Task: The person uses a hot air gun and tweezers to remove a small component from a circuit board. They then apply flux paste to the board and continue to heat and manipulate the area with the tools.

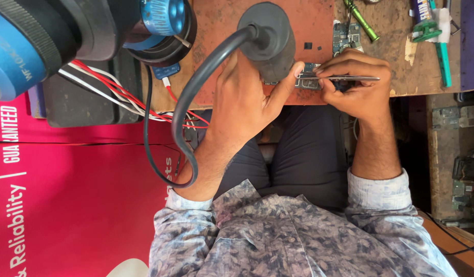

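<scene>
Worn wooden bench with a reddish mat [221, 31], seen from above a seated person's lap. Left hand [242, 102] wraps tight around a dark heat tool [268, 38], nozzle aimed down at a small circuit board [309, 79] on the mat's near edge. Right hand [357, 84] pinches tweezers [344, 78], their long axis lying left to right, tips toward the board. Likely risks: the board sits at the edge and could slide off; the trailing cable [170, 118] could tug the tool aside.

A worn wooden workbench [401, 77] carries a reddish mat [216, 31], beside a bright pink panel [78, 205].
</scene>
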